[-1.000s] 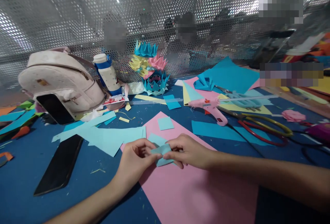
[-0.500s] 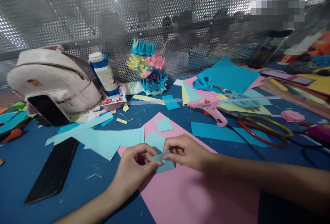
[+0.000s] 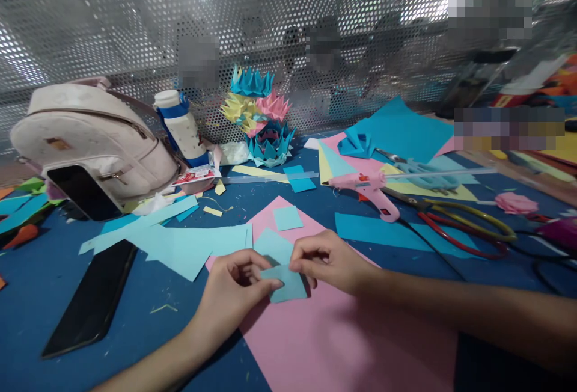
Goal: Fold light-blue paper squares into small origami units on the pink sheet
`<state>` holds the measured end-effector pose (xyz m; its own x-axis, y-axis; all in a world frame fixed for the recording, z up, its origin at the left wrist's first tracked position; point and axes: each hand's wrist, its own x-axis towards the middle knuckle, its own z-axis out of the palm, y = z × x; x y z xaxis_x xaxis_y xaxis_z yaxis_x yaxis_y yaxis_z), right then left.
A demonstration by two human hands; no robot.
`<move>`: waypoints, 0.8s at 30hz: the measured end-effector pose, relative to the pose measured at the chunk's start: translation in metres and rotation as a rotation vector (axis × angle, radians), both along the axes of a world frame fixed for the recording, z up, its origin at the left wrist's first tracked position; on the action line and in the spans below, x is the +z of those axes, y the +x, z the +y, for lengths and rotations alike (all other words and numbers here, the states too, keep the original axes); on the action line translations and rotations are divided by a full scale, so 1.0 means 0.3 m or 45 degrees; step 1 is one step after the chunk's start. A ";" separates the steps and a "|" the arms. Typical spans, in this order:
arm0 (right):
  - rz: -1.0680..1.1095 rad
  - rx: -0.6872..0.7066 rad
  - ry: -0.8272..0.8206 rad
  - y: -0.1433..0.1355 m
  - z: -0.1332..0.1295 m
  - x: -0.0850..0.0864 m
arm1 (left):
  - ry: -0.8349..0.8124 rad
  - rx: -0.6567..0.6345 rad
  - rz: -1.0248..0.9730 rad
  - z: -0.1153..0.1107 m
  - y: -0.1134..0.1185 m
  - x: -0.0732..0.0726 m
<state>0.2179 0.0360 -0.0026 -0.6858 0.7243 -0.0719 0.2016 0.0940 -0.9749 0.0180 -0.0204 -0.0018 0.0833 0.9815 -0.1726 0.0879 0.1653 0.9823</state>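
Between my two hands is a small light-blue square of paper, raised over a large pink sheet. My left hand pinches its left edge, with the thumb on top. At the upper right corner, my right hand grips the same square between thumb and fingers; some fingertips are hidden behind it. Just beyond lies another light-blue piece, partly covered by the held square. A smaller light-blue square rests flat near the far corner of the pink sheet.
Light-blue strips and a black phone lie to the left. A pink glue gun, red-and-yellow-handled scissors and a blue strip are on the right. Folded-paper flowers, a bottle and a backpack stand behind.
The folded-over top edge of the light-blue square now lies opened out flatter. My right hand has shifted slightly up and right, still holding the corner.
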 end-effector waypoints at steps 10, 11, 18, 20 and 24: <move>-0.136 0.090 0.195 0.003 -0.015 0.014 | 0.028 0.054 -0.049 0.007 -0.003 0.006; -0.129 0.095 0.186 0.003 -0.015 0.012 | 0.031 0.064 -0.046 0.008 -0.004 0.008; -0.164 0.122 0.326 0.002 -0.006 0.005 | -0.036 0.094 -0.126 0.011 -0.005 0.025; -0.116 0.152 0.281 0.003 -0.007 0.014 | -0.050 0.087 -0.159 0.010 -0.005 0.028; 0.032 0.190 0.045 0.004 -0.013 0.031 | -0.040 0.064 -0.218 0.015 -0.021 0.026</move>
<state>0.2192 0.0323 0.0068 -0.7871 0.6161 -0.0299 0.1584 0.1551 -0.9751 0.0116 -0.0160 0.0058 0.0653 0.9794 -0.1908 -0.0894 0.1962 0.9765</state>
